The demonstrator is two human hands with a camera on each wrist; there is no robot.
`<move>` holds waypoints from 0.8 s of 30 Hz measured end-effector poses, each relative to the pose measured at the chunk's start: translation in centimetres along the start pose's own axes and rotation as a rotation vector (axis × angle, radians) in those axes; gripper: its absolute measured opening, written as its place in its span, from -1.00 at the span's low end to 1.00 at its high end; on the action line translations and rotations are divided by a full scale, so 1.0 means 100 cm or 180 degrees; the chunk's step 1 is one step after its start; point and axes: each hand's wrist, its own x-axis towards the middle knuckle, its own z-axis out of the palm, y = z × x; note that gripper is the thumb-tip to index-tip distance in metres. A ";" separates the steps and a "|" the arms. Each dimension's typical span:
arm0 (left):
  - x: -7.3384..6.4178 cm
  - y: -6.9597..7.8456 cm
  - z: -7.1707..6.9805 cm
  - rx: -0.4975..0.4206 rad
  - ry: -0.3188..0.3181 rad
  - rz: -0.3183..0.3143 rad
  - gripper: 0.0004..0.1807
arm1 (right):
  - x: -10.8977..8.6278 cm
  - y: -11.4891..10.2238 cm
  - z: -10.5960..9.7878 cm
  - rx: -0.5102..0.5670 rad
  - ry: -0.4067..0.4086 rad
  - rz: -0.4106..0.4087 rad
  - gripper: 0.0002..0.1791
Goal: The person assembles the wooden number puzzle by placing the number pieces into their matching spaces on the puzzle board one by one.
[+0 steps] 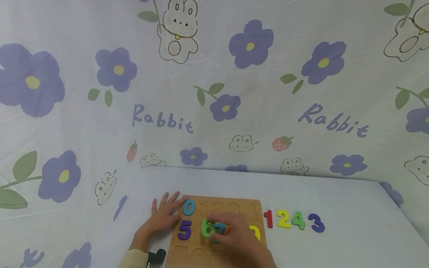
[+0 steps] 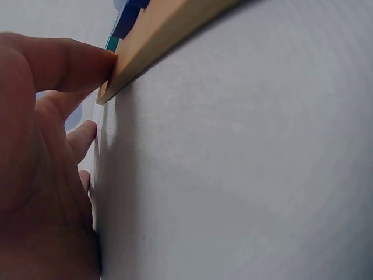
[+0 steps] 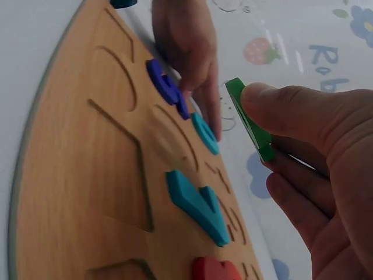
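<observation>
Green 6 [image 1: 208, 228] was in my right hand [image 1: 239, 235], pinched between thumb and fingertips, the gap between them only as wide as the piece. I held it lifted above the wooden board [image 1: 198, 216], over the stretch between the purple 5 [image 1: 184, 235] and the blue 7 [image 3: 197, 204]; the right wrist view showed its narrow green side standing at a slant, clear of the wood. My left hand [image 1: 164, 216] gripped nothing: its fingers were spread, fairly straight, at the upper left corner, with the thumb touching the board's side edge. Close to those fingers lay the blue 0 [image 1: 185, 208], with the purple 5 just below it. Beyond the 7 sat a red piece [image 3: 213, 269], cut off by the lower edge of the right wrist view, and the yellow 9 [image 1: 257, 232] was partly hidden behind my right hand. Out on the white table [image 1: 362, 230], to the right of the board, a red 1 [image 1: 269, 219], a yellow 2 [image 1: 285, 225], a green 4 [image 1: 300, 223] and a dark purple 3 [image 1: 320, 225] lay in a row.
</observation>
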 end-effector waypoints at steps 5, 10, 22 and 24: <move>-0.002 0.008 -0.005 -0.0016 -0.0060 -0.0064 -0.18 | 0.008 0.008 0.015 -0.0045 -0.0090 0.0064 -0.47; -0.004 0.016 -0.011 0.0010 -0.0114 -0.0120 -0.18 | 0.014 0.011 0.024 -0.0220 -0.0179 0.0188 -0.46; -0.002 0.014 -0.009 0.0062 -0.0108 -0.0107 -0.19 | 0.024 0.010 0.034 -0.0692 -0.0378 0.0307 -0.48; -0.003 0.012 -0.008 0.0028 -0.0068 -0.0065 -0.18 | 0.025 0.010 0.036 -0.0717 -0.0388 0.0255 -0.49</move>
